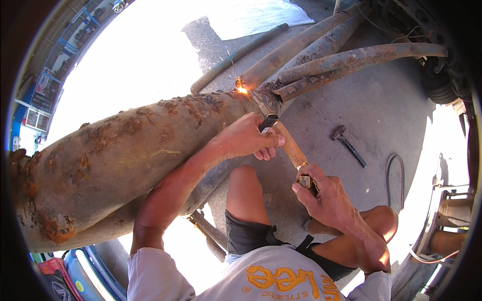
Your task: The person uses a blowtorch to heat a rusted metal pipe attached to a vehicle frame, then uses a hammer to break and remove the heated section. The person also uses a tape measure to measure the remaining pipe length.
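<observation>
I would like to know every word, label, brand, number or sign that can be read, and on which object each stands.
Pale shirt: large orange lettering, with smaller letters; I do not copy the wording.
Red-and-black item, lower left: pale mark, too small to read.
Blue object beside it: yellow round mark, unreadable.
Torch: no readable lettering.

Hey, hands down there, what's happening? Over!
Left hand, right hand: both on torch. Bright sparks at end of rusty pipe. Hammer on ground, off to right.
</observation>
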`<action>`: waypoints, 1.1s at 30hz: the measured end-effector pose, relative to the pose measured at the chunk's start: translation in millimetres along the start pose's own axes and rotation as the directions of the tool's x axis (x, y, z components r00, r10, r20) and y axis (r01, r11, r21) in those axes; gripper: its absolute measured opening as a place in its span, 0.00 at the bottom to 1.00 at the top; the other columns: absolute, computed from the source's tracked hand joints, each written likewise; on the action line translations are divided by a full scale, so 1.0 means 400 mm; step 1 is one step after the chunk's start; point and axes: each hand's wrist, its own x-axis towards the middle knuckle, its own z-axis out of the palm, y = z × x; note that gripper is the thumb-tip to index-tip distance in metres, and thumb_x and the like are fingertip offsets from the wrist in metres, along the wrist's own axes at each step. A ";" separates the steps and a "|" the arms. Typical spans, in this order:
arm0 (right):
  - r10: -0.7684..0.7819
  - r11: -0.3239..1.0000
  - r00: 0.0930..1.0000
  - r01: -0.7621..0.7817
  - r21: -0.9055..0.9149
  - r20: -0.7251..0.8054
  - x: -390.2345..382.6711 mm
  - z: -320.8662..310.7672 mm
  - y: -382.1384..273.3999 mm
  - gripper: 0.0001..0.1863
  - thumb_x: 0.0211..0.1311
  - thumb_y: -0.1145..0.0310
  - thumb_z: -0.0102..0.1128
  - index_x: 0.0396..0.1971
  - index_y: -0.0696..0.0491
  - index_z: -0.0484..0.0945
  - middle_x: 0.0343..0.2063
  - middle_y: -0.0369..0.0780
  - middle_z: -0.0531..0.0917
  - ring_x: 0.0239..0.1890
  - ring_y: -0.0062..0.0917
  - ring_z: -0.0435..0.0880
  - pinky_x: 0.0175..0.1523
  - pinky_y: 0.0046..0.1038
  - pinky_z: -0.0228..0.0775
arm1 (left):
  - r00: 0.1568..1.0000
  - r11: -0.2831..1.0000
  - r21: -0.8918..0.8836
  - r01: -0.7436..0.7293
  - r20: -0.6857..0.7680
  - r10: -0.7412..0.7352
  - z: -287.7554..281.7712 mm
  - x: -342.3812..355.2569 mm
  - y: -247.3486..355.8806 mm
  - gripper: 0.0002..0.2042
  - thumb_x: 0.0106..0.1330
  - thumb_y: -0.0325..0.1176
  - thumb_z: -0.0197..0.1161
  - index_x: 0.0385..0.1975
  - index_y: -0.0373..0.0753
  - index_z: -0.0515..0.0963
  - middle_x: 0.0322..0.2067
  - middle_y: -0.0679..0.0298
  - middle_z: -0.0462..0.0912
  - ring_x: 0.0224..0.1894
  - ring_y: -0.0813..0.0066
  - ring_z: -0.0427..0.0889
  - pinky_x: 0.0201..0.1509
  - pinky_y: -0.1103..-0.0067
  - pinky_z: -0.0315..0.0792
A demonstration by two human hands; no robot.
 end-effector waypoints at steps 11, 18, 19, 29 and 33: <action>0.003 1.000 1.000 -0.004 0.023 0.025 0.000 -0.011 -0.015 0.17 0.72 0.68 0.67 0.55 0.53 0.74 0.22 0.43 0.84 0.22 0.32 0.87 0.31 0.36 0.77 | 1.000 1.000 0.002 -0.003 -0.013 0.003 0.001 -0.004 0.005 0.20 0.72 0.45 0.76 0.34 0.30 0.85 0.30 0.57 0.90 0.33 0.71 0.93 0.36 0.77 0.87; 0.002 1.000 1.000 -0.003 0.026 0.016 0.003 -0.007 -0.012 0.17 0.73 0.68 0.67 0.55 0.53 0.74 0.22 0.43 0.84 0.23 0.33 0.88 0.32 0.36 0.77 | 1.000 1.000 0.003 -0.004 -0.009 0.004 0.001 -0.003 0.006 0.20 0.72 0.45 0.76 0.34 0.30 0.85 0.29 0.57 0.90 0.33 0.71 0.93 0.36 0.77 0.87; 0.015 0.999 1.000 -0.016 0.028 0.018 0.003 -0.007 -0.012 0.17 0.73 0.68 0.67 0.55 0.53 0.74 0.22 0.43 0.84 0.23 0.34 0.88 0.32 0.36 0.77 | 1.000 1.000 0.001 -0.006 -0.006 0.006 0.001 -0.003 0.006 0.20 0.72 0.45 0.76 0.34 0.30 0.85 0.29 0.57 0.90 0.33 0.71 0.93 0.36 0.77 0.87; -0.013 1.000 1.000 0.013 0.023 0.020 0.001 -0.009 -0.015 0.17 0.73 0.69 0.67 0.56 0.54 0.74 0.23 0.43 0.84 0.23 0.34 0.88 0.32 0.36 0.78 | 1.000 1.000 -0.003 -0.009 -0.013 0.009 0.001 -0.002 0.000 0.20 0.72 0.45 0.76 0.33 0.30 0.84 0.29 0.57 0.90 0.33 0.71 0.93 0.36 0.77 0.87; -0.011 0.999 0.999 0.009 0.030 0.037 0.001 -0.014 -0.018 0.17 0.73 0.69 0.66 0.56 0.54 0.74 0.22 0.43 0.84 0.22 0.33 0.88 0.32 0.36 0.78 | 1.000 1.000 -0.001 -0.009 -0.010 0.009 0.000 -0.003 0.002 0.20 0.72 0.45 0.76 0.33 0.30 0.84 0.30 0.57 0.90 0.33 0.71 0.93 0.36 0.77 0.87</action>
